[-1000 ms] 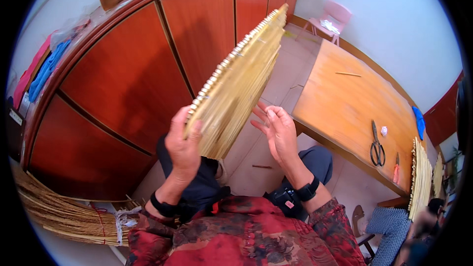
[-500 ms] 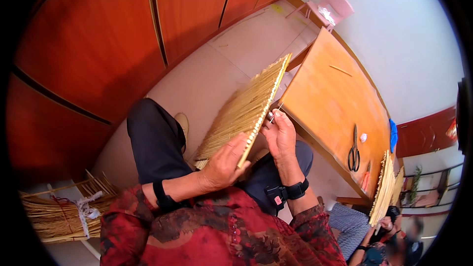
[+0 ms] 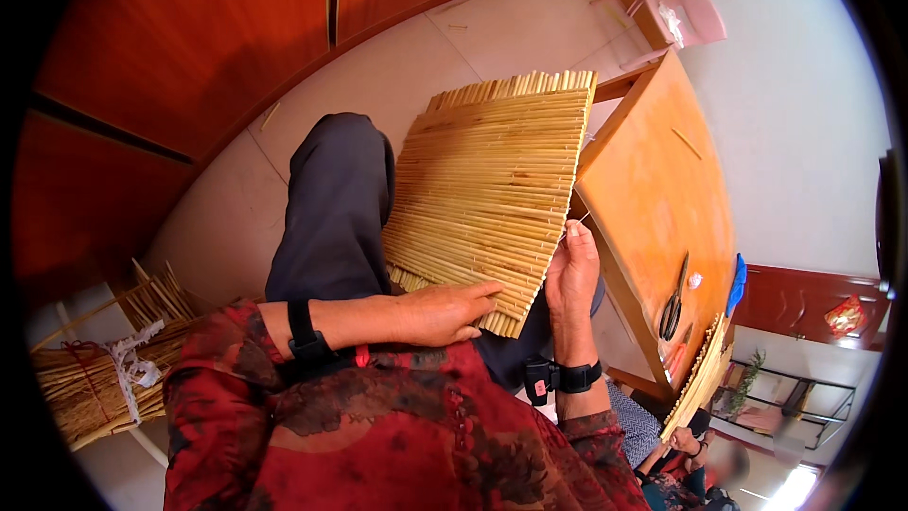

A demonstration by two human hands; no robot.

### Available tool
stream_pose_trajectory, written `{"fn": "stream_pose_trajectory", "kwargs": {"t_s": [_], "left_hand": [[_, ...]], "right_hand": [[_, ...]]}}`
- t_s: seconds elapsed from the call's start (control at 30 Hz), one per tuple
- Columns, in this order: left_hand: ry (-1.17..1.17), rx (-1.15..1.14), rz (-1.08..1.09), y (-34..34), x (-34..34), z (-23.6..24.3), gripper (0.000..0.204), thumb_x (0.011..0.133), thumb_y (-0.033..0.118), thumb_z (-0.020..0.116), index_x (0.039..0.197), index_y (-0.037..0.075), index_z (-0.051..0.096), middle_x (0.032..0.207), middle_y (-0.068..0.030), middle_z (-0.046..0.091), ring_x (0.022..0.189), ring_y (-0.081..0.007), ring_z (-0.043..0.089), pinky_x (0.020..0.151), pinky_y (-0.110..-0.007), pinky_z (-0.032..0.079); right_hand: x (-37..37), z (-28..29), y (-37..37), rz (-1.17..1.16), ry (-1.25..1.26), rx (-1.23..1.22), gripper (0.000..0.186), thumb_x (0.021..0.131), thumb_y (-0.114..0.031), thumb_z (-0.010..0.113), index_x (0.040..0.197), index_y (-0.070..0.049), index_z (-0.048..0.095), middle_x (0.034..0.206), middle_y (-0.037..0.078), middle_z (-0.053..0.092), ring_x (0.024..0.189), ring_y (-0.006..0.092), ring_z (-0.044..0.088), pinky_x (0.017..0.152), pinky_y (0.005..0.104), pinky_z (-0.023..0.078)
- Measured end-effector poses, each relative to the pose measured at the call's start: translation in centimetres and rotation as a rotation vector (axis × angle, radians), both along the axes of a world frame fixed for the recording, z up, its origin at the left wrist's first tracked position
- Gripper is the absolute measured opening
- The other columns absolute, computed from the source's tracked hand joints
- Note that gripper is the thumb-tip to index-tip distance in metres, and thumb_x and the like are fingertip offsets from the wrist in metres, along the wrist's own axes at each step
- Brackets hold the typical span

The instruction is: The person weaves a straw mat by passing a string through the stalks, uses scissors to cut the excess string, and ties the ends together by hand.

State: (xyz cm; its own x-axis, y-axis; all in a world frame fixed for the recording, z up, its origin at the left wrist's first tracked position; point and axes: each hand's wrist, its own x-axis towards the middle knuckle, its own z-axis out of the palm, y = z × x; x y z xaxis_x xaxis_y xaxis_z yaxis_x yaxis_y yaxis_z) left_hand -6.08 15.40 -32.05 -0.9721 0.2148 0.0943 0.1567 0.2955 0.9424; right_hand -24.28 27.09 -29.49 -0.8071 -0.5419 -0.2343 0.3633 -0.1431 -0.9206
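Observation:
A mat of yellow reed stalks (image 3: 487,180), laid side by side and stitched together, rests over my lap with its broad face showing. My left hand (image 3: 440,312) grips its near edge, the thumb below and the fingers on top. Beside the right edge, which has a row of pale stitches, my right hand (image 3: 572,270) is closed with its fingertips pinched. From that pinch sticks out a thin, straight needle (image 3: 584,216). The right palm and the needle's other end are partly hidden.
At right stands a wooden table (image 3: 653,199) with black scissors (image 3: 673,298), red-handled pliers (image 3: 676,358), a small white ball (image 3: 695,281) and a loose stalk (image 3: 687,144). Bundled stalks (image 3: 99,388) lie at lower left. A co-worker (image 3: 686,454) holds another mat (image 3: 698,383). A pink chair (image 3: 700,17) stands behind.
The mat has turned from nearly edge-on to show its broad face. My left hand has shifted right and up along the near edge; my right hand has moved right, keeping its pinch.

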Motion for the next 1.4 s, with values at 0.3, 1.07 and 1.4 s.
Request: {"fn": "stream_pose_trajectory", "kwargs": {"t_s": [0.3,1.07,1.4], "left_hand": [[-0.249,-0.121,-0.082,-1.1,-0.4,-0.5,0.036,0.081,0.019,0.061,0.109,-0.003,0.051,0.135,-0.0167,0.035,0.102,-0.0358,0.053,0.085,-0.04,0.045],[-1.005,0.964,0.416,-1.4,3.5,-7.2,0.056,0.086,0.05,0.053,0.102,-0.004,0.053,0.105,-0.0213,0.055,0.094,-0.029,0.055,0.073,-0.039,0.047],[-0.716,1.18,0.584,-1.1,-1.0,-0.2,0.054,0.086,0.052,0.051,0.105,0.001,0.051,0.109,-0.0138,0.056,0.105,-0.028,0.052,0.083,-0.041,0.046]], "right_hand": [[-0.1,2.2,-1.1,0.234,0.4,0.421,0.012,0.089,-0.014,0.057,0.095,-0.003,0.06,0.083,-0.003,0.057,0.075,0.0057,0.051,0.066,0.0196,0.043],[-1.7,14.6,3.2,0.056,0.661,0.46,0.009,0.085,-0.008,0.06,0.09,-0.001,0.062,0.082,-0.001,0.059,0.074,0.0063,0.052,0.069,0.0195,0.042],[-2.1,7.9,14.9,-0.597,0.543,0.261,0.016,0.09,-0.018,0.056,0.093,-0.002,0.055,0.084,0.001,0.055,0.075,0.0077,0.049,0.069,0.0214,0.042]]}}
